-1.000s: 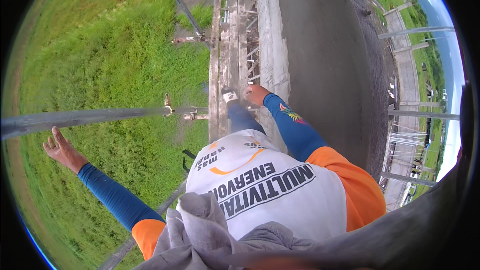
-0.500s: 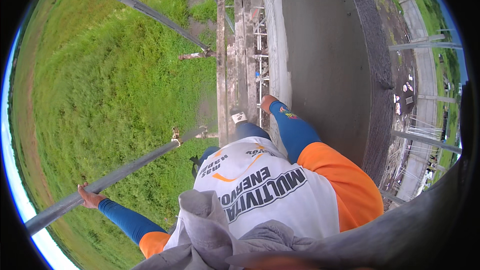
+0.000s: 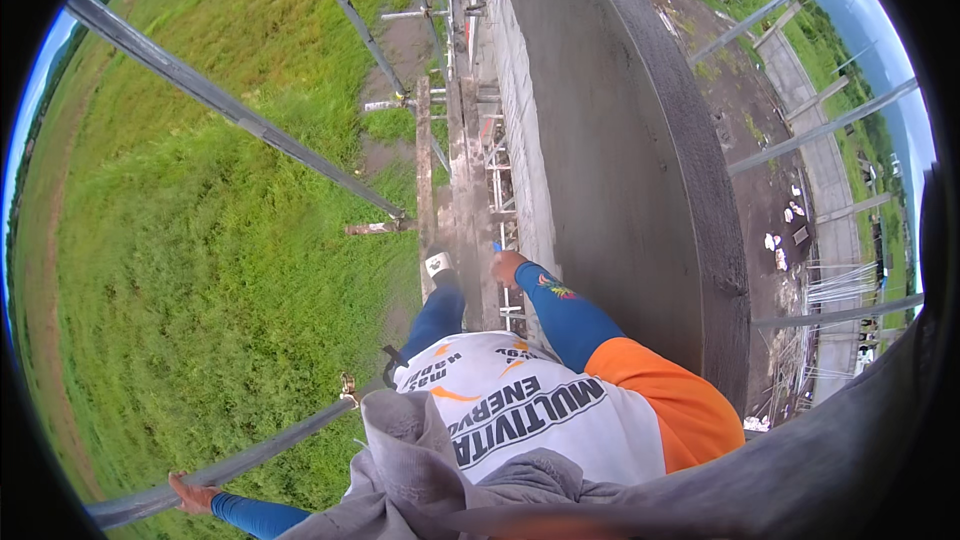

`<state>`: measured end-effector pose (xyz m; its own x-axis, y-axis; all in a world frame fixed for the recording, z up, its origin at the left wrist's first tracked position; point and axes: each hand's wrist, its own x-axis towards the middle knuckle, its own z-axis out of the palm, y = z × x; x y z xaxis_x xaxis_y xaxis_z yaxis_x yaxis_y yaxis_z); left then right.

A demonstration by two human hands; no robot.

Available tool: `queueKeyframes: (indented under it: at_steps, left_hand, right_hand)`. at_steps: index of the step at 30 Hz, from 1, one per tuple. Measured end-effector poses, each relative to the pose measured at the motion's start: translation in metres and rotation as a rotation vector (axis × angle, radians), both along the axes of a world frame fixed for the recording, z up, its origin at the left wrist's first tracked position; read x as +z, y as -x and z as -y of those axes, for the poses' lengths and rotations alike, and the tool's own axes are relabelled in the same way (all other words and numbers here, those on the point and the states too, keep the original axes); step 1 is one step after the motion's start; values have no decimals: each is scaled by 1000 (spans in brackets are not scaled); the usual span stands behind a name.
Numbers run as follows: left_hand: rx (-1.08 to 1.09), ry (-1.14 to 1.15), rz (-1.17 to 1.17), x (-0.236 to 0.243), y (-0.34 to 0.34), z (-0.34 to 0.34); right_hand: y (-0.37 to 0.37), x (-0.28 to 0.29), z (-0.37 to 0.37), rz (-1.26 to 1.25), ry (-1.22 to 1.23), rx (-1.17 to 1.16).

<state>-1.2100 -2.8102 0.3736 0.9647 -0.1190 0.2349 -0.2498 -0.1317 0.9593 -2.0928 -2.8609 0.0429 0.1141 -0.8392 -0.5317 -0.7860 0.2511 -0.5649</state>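
At the lower left, my left hand (image 3: 194, 493) is wrapped over a grey metal scaffold pole (image 3: 262, 452), with its arm stretched out to the side. My right hand (image 3: 508, 268) hangs ahead of my body, its fingers curled closed. Whatever it may hold is hidden. It appears over the gap between the wooden planks (image 3: 468, 190) and the wall's pale rough edge (image 3: 532, 155). A white-topped shoe (image 3: 438, 263) steps on the planks.
On the right runs a smooth grey plastered wall (image 3: 610, 130) with a dark rough top (image 3: 690, 140). Several slanting poles (image 3: 230, 105) rise at the left above green grass (image 3: 200, 270). Beyond the wall, far below, lie dirt ground and metal rods (image 3: 850, 285).
I have moved forward along the planks, and the view has tilted up. My right hand has swung from beside the wall edge toward the planks. My left hand stays on the pole, now lower in view.
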Motion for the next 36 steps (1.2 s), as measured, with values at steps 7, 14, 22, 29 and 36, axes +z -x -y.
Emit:
queueKeyframes:
  at_steps: [7,14,22,29,36]
  left_hand:
    - [17,-15,4,-16,31,30]
    - [214,-130,111,-19,110,92]
    - [419,-373,479,9,231,243]
    - [-715,15,255,28,384,510]
    - [-969,149,50,52,445,645]
  right_hand:
    - [54,-9,64,86,-144,-186]
    - [109,-7,159,219,-151,-241]
    - [148,34,230,149,-243,-649]
    - [167,48,227,155,-248,-758]
    - [174,52,212,46,-235,-664]
